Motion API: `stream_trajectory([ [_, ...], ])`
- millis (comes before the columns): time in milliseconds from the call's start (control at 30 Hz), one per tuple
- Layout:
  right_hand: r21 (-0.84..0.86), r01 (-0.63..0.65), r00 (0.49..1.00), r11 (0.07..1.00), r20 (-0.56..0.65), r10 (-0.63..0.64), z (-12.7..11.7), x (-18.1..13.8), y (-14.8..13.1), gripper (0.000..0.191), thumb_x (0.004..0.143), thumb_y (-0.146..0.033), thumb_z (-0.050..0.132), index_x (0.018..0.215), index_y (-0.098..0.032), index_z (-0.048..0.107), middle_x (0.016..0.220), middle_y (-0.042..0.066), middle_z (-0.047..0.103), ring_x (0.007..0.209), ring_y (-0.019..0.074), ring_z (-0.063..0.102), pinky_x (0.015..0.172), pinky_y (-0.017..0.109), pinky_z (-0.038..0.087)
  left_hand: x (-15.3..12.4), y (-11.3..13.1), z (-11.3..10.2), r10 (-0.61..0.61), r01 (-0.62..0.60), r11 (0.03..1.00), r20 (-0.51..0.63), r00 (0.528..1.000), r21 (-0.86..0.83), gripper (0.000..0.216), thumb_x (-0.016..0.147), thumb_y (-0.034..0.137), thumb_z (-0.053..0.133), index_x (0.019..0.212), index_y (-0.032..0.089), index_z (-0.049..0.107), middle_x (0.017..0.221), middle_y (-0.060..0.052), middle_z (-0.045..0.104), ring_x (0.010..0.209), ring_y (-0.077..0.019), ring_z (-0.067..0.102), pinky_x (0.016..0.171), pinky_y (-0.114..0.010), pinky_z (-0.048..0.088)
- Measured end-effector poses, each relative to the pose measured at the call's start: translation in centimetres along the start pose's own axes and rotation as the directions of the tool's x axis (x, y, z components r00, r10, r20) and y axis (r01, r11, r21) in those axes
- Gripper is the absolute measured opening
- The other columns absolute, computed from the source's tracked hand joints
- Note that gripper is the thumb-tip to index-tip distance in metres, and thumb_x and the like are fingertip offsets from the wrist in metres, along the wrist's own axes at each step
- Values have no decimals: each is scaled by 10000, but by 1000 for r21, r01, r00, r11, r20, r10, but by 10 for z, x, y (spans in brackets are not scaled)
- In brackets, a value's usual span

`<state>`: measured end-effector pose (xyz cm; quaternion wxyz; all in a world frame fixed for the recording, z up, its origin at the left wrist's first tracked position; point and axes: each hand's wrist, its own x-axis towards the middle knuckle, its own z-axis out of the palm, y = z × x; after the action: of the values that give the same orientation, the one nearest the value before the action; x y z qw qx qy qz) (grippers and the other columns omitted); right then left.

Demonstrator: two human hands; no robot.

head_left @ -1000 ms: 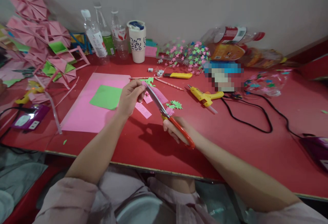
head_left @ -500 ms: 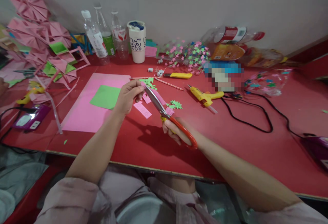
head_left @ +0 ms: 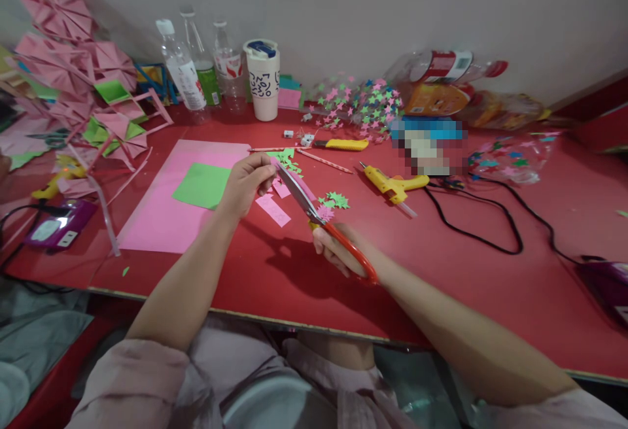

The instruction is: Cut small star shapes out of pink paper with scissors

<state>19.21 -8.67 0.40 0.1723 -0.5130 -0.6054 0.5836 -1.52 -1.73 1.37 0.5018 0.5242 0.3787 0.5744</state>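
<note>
My left hand [head_left: 249, 179] is closed in a pinch at the scissor tips, with a small piece of pink paper [head_left: 275, 162] at its fingertips, mostly hidden. My right hand [head_left: 338, 249] grips the scissors [head_left: 353, 249], which have orange-red and yellow handles. Their blades point up and left to my left fingertips. Below the blades lie pink paper slips [head_left: 273, 210] with faint drawn marks. Green star cut-outs [head_left: 337, 200] and pink ones [head_left: 326, 212] are beside the blades. Green paper scraps [head_left: 289, 159] lie just behind.
Left of my hands, a green square [head_left: 201, 185] rests on a pink sheet [head_left: 152, 220]. A yellow glue gun [head_left: 392, 184] with a black cord lies right, a yellow cutter [head_left: 343, 145] behind. Bottles [head_left: 181, 66] and a cup [head_left: 263, 82] stand at the wall. Another person's hand [head_left: 4, 164] shows far left.
My right fingers have shifted slightly at the scissor handles, and less of the yellow handle shows. My left hand stays in the same place.
</note>
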Motion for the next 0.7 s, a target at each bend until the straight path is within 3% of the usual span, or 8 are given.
stream_trajectory([
  [433,89,5,1000,996,20,-6,-2,1,2,525,801,-684,460,637,-185,466,360,-88,344,267,56,330,292,196,336,-1,3,2,-3,-1,990,31,1000,145,154,775,191,546,623,166,533,509,45,542,423,-32,499,436,-162,404],
  [700,32,16,1000,999,-26,-15,-1,1,-1,532,778,-691,473,616,-184,466,349,-78,377,258,62,368,304,197,323,-1,-5,7,-71,70,996,-14,997,-54,117,783,192,548,668,170,556,537,45,549,447,-30,489,435,-154,395],
])
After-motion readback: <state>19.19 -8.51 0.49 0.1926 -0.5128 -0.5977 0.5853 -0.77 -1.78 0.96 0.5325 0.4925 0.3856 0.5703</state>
